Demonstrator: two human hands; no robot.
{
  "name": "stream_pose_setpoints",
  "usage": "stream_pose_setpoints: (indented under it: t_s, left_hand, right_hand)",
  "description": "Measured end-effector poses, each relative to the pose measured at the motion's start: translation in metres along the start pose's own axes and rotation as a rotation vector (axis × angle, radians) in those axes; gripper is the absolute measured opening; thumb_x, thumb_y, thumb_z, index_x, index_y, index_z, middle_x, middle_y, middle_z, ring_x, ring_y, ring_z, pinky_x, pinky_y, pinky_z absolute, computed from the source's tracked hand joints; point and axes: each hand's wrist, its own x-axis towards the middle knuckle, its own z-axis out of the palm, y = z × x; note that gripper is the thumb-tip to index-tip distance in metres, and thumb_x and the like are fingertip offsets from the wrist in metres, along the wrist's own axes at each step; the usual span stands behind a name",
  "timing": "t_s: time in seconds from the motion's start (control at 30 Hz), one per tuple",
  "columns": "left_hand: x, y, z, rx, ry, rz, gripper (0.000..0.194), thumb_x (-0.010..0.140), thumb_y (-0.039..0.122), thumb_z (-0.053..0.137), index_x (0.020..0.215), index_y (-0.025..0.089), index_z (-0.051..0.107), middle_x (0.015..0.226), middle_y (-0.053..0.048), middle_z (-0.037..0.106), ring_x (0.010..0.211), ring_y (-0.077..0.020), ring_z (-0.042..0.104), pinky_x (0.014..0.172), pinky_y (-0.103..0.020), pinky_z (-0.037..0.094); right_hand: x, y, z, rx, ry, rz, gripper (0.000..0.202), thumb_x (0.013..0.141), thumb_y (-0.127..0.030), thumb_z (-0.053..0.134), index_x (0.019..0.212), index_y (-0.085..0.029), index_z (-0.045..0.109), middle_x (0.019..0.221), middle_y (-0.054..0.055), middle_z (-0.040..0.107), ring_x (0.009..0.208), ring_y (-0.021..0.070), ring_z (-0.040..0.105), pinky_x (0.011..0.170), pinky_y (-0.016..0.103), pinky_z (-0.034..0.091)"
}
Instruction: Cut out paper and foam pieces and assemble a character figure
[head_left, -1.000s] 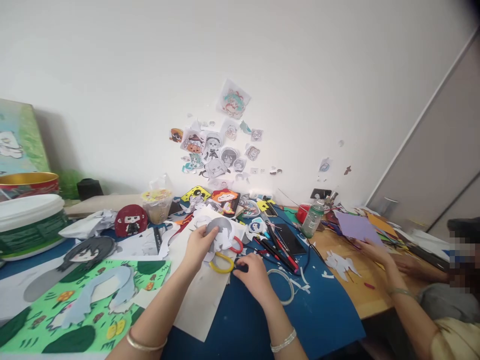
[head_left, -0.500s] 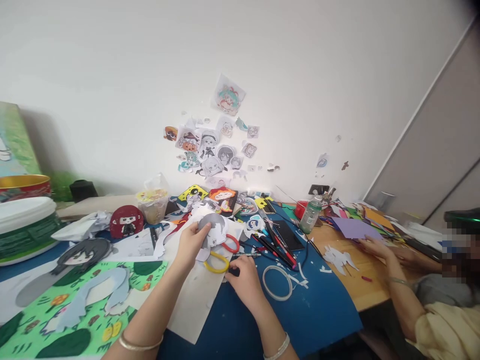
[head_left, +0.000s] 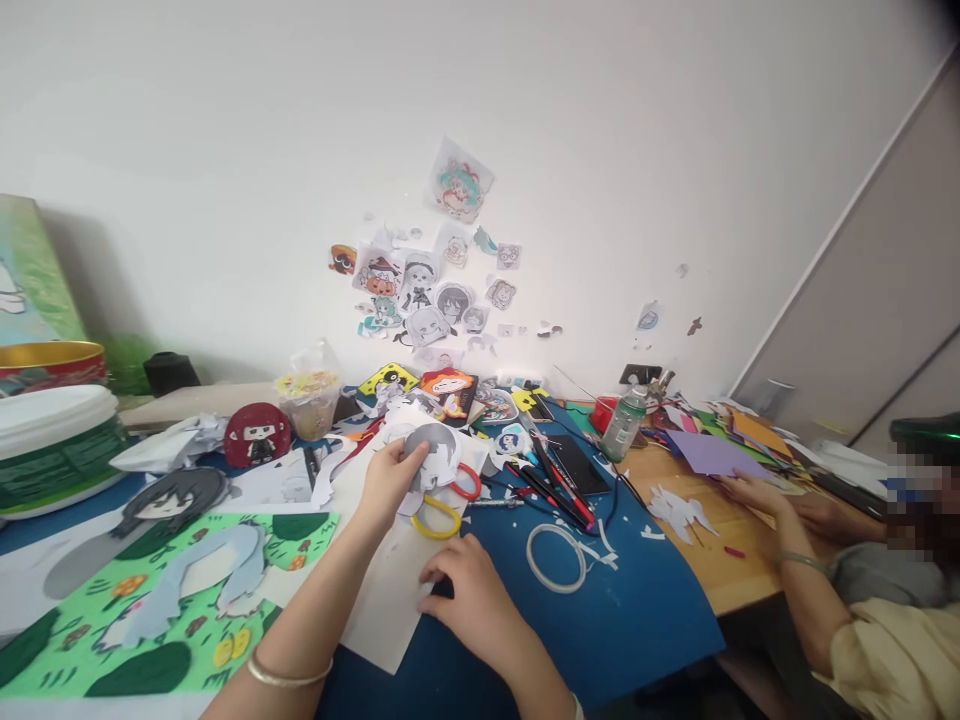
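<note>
Head view: the left hand [head_left: 394, 478] pinches the edge of a grey-and-white paper cutout [head_left: 436, 462] between thumb and fingers, holding it up over the far end of the white sheet [head_left: 390, 610]. The right hand [head_left: 472, 588] is curled, thumb and fingertips brought close around a small dark thing [head_left: 444, 587], too covered to name, near the sheet's right edge. The scissors [head_left: 436, 534], one loop yellow and one red, sit just below the cutout; their blades are hidden, and I cannot tell whether cutout and scissors touch.

The step in hand looks like steadying the cutout while the right hand deals with the dark thing. To do it well, keep the left pinch light and near the rim, since thin paper should crease easily, and keep the face of the cutout flat. Work the right hand clear of the loops, so that nothing snags and the scissors stay put.

Against the picture half a second ago, the right hand has come lower and away from the yellow loop, the dark thing with it, which bares more of the pen [head_left: 495, 503] beyond. The left hand keeps the same cutout in much the same place
</note>
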Motion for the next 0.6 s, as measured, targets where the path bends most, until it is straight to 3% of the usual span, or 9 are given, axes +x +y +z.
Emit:
stream_pose_setpoints:
  t_s: [0.13,0.3,0.6]
  left_hand:
    - [-0.001,0.000,0.001,0.013,-0.016,0.003,0.034,0.064,0.049,0.057,0.055,0.019,0.046,0.044,0.007,0.037,0.041,-0.0083,0.035,0.039,-0.019,0.024]
    - [-0.003,0.003,0.002,0.017,-0.014,-0.005,0.035,0.064,0.049,0.057,0.053,0.019,0.042,0.044,0.008,0.034,0.042,-0.0079,0.033,0.039,-0.019,0.022]
    - [-0.007,0.008,0.003,0.031,-0.031,-0.015,0.036,0.064,0.049,0.057,0.051,0.020,0.039,0.044,0.008,0.033,0.041,-0.0079,0.032,0.039,-0.020,0.022]
  right_hand:
    - [0.004,-0.002,-0.003,0.013,-0.043,-0.012,0.011,0.066,-0.013,0.069,0.071,-0.021,0.064,0.081,0.000,0.062,0.085,0.0191,0.052,0.071,0.025,0.040]
    - [0.003,0.000,-0.008,0.074,0.003,-0.026,0.011,0.067,-0.010,0.065,0.063,-0.020,0.062,0.076,0.000,0.062,0.081,0.0183,0.053,0.069,0.024,0.041]
    - [-0.001,0.046,-0.034,0.009,0.316,0.119,0.012,0.072,-0.015,0.055,0.065,-0.022,0.063,0.067,0.001,0.060,0.066,0.0194,0.056,0.059,0.028,0.042]
